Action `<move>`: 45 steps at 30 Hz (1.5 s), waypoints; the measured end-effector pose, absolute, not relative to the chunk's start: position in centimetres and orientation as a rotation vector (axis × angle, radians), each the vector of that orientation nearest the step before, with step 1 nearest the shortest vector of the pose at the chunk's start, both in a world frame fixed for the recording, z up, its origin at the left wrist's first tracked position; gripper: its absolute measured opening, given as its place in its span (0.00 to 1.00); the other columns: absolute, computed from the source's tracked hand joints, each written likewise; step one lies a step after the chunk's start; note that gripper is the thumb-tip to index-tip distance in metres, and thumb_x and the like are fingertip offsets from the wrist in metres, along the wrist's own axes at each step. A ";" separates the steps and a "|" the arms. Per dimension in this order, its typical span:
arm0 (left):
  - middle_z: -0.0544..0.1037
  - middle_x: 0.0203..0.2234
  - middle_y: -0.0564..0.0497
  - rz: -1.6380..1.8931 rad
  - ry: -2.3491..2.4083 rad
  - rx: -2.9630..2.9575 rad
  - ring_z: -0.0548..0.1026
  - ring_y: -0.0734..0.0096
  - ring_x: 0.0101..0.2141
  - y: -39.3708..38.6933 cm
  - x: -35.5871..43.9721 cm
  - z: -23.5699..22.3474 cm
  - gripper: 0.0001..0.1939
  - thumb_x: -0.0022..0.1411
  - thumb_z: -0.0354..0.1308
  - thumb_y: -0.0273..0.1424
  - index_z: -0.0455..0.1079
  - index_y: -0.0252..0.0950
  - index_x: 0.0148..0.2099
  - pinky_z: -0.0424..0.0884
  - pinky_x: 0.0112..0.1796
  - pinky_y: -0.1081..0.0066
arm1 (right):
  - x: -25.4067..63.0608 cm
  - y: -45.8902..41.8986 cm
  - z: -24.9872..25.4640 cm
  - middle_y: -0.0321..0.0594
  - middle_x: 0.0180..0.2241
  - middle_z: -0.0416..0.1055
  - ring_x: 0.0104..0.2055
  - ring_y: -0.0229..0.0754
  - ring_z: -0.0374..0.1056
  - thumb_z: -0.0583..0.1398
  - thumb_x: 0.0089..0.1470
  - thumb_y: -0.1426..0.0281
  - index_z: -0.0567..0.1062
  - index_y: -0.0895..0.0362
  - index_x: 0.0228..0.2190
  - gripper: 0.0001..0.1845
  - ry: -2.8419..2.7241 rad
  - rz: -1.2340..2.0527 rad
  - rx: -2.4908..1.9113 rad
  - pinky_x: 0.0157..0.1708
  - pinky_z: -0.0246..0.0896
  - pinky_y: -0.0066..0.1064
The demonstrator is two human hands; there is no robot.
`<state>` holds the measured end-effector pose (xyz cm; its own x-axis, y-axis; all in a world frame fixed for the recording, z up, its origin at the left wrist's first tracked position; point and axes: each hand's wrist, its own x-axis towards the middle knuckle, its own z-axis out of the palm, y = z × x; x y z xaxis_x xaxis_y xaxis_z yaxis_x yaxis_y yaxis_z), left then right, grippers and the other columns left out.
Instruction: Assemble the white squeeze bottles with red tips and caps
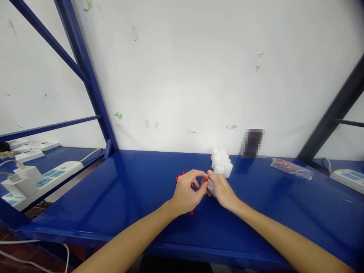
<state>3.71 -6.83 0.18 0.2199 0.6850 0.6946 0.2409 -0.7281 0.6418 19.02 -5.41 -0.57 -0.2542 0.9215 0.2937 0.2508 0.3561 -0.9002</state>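
My left hand (186, 191) is closed in a pinch, its thumb and forefinger on a small red piece (206, 180). Facing it, my right hand (223, 189) grips a small whitish plastic container (211, 186), mostly covered by the fingers. The red piece sits against the container's upper end; whether it is fitted into it I cannot tell. Behind my left hand lie more small red pieces (179, 176), partly hidden. One loose red piece (192, 213) rests under my left wrist. Just beyond my right hand stands a cluster of several white plastic containers (222, 163).
Both hands are over a blue table (136, 197) against a white wall. A pixelated dark upright object (253, 143) leans there. A clear plastic packet with something red inside (292, 168) lies at right. Blue frame posts (93, 94) and a power strip (51, 180) are at left.
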 end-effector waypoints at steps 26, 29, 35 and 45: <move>0.69 0.41 0.46 1.373 0.861 2.092 0.70 0.67 0.40 -5.6 3.0 0.1 0.07 0.58 0.63 0.33 0.74 0.36 0.38 0.69 0.39 0.69 | 18.9 -5.2 -0.7 0.38 0.13 0.66 0.16 0.37 0.62 0.51 0.60 0.49 0.68 0.57 0.15 0.32 -1.734 1.069 -0.997 0.21 0.55 0.29; 0.70 0.40 0.46 1.360 0.837 2.111 0.71 0.67 0.40 -5.7 3.1 0.1 0.06 0.59 0.63 0.33 0.75 0.37 0.37 0.70 0.41 0.67 | 19.1 -5.4 -0.6 0.35 0.12 0.61 0.16 0.36 0.58 0.50 0.61 0.52 0.64 0.56 0.14 0.30 -1.763 1.053 -0.943 0.20 0.53 0.29; 0.72 0.39 0.47 1.363 0.785 2.137 0.72 0.68 0.38 -5.9 3.1 0.2 0.05 0.60 0.62 0.33 0.75 0.37 0.37 0.70 0.40 0.68 | 19.3 -5.8 -0.5 0.33 0.13 0.59 0.17 0.35 0.55 0.51 0.59 0.57 0.63 0.55 0.16 0.24 -1.792 1.052 -0.868 0.19 0.49 0.29; 0.72 0.41 0.45 1.470 0.782 1.967 0.72 0.70 0.36 -4.9 2.6 0.4 0.08 0.65 0.56 0.36 0.69 0.35 0.38 0.70 0.35 0.72 | 18.8 -5.5 -0.8 0.35 0.16 0.64 0.17 0.36 0.60 0.46 0.62 0.48 0.71 0.58 0.22 0.32 -1.716 1.135 -0.951 0.19 0.53 0.28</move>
